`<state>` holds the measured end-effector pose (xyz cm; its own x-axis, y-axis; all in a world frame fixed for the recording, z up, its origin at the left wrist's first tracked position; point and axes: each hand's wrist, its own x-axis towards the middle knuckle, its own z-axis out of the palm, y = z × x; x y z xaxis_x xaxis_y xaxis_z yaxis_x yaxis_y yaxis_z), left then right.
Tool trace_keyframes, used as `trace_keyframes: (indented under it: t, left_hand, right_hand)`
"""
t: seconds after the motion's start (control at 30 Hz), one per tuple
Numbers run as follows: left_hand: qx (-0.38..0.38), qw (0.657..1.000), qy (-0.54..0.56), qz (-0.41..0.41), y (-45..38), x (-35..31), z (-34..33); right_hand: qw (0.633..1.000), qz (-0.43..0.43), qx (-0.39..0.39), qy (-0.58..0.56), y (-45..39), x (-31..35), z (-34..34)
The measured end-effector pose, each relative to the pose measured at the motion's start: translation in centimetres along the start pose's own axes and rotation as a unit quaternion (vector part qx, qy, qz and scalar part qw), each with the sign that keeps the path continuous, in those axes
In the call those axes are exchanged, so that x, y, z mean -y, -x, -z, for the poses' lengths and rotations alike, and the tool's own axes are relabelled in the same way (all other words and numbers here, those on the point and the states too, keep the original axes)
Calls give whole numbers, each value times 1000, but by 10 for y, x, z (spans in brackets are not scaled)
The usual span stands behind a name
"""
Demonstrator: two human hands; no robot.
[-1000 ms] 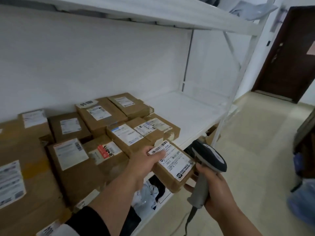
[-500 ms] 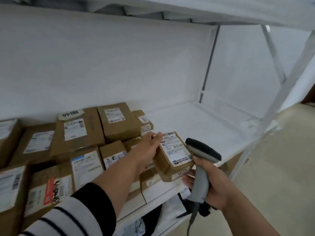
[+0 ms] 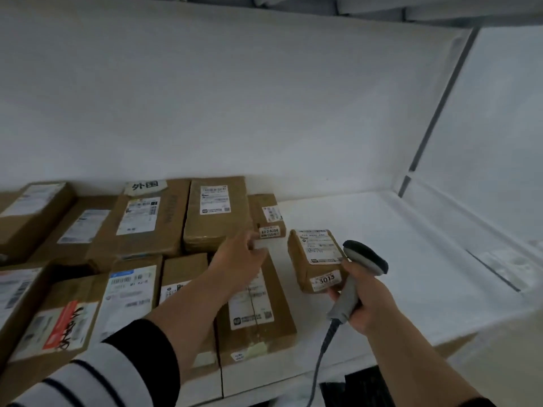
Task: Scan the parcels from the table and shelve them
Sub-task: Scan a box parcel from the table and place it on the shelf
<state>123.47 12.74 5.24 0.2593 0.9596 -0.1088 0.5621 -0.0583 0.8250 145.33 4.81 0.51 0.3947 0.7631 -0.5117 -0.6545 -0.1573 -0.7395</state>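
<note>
Boxes: about ten brown labelled boxes [image 3: 152, 221] on the white shelf [image 3: 396, 259].
Small box [image 3: 316, 258]: on the shelf, right of the stack, touching the right hand's fingertips.
Left hand [image 3: 239, 258]: fingers relaxed, over the stack, holding nothing.
Right hand [image 3: 363, 298]: wrapped round the scanner [image 3: 357, 277] handle.

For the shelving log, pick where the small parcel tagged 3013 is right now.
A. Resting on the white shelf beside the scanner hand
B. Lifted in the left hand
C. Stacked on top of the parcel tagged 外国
A: the small parcel sits on the white shelf, right of the other boxes, with the right hand holding the scanner against it and the left hand off it.
</note>
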Motion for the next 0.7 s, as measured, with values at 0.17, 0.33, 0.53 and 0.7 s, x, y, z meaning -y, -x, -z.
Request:
trace_keyframes:
  t: [0.17,0.33,0.53,0.7]
  left_hand:
    - [107,976,-188,-3,-6,21,-6]
    - [226,886,-404,-8,0,38,-17]
    - [221,875,-432,9,1,35,-19]
    - [215,875,-434,17,-2,29,-17]
  right_hand:
    - [993,-8,-28,111,-46,-6,-24]
    - [987,-39,-29,154,-75,-4,-45]
    - [981,-77,6,178,-85,-5,-62]
    - [980,-90,12,178,-87,-4,-61]
